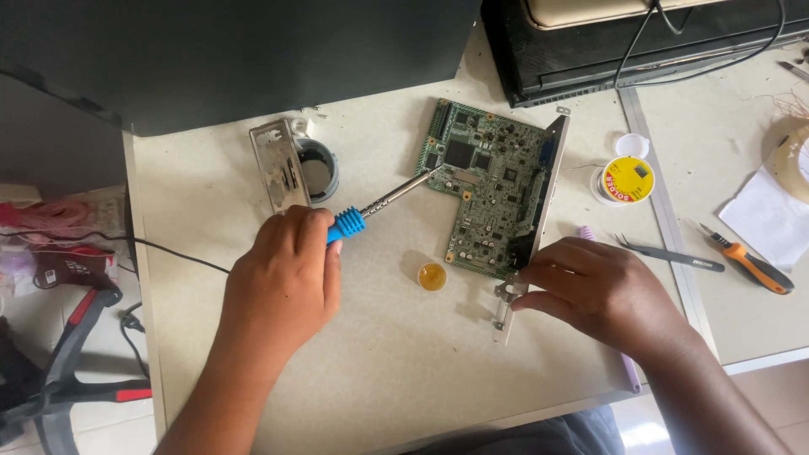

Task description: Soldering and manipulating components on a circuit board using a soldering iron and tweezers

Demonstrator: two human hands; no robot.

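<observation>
Your left hand (282, 274) is wrapped around the blue grip of a soldering iron (383, 205), fingers closed on it, and its metal shaft slants up to the right so that the tip meets the left edge of the circuit board (489, 185). Your right hand (602, 291) sits at the board's lower right corner, fingertips pinched on the metal bracket (527, 240) that runs along the board's right edge.

That board is green, L-shaped, crowded with small chips and one larger black square chip near its upper left. It lies flat on the pale table (379, 362), roughly at its middle.

Just below the board's lower left corner sits a small round tin of amber flux (432, 275). Left of the board lie a silver port plate (276, 164) and a dark round pot (318, 168), touching each other. Right of the board are a yellow solder spool (628, 179), then tweezers (670, 253) and an orange-handled tool (750, 265). A black case (640, 46) stands just above the board.

Bare tabletop spreads below the board, between your hands and down to the near edge.
</observation>
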